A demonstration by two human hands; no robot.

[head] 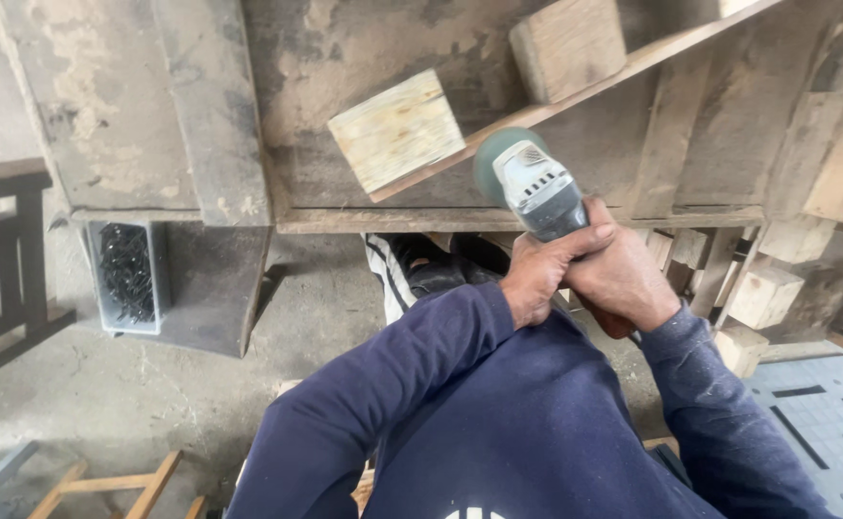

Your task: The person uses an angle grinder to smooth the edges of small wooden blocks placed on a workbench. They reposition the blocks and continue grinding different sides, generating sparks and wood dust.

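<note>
Both hands clamp around the grey body of an angle grinder [539,197]. The left hand [543,272] wraps its fingers over the top of the tool's rear, fully curled and pressed tight against the casing. The right hand [623,279] grips from the other side, its back turned to the camera and its fingers folded under the tool, touching the left hand. Dark blue sleeves [412,370] run back from both wrists to the person's chest.

The grinder points away from the body, and its green-grey disc [490,161] sits at the edge of a thin wooden slat [575,101] that runs diagonally up to the right across a worn wooden pallet [344,58]. Whether the disc touches the wood cannot be told.

Two pale wooden blocks sit along that slat: one block [397,130] just left of the disc, a second block [567,43] above it. More blocks [765,293] lie stacked at the right, near a grey plastic pallet [825,413]. Below the hands a black shoe [431,269] rests on the concrete floor [143,404]. Well to the left, a clear box of dark screws [125,274] stands beside a dark wooden frame [3,259].
</note>
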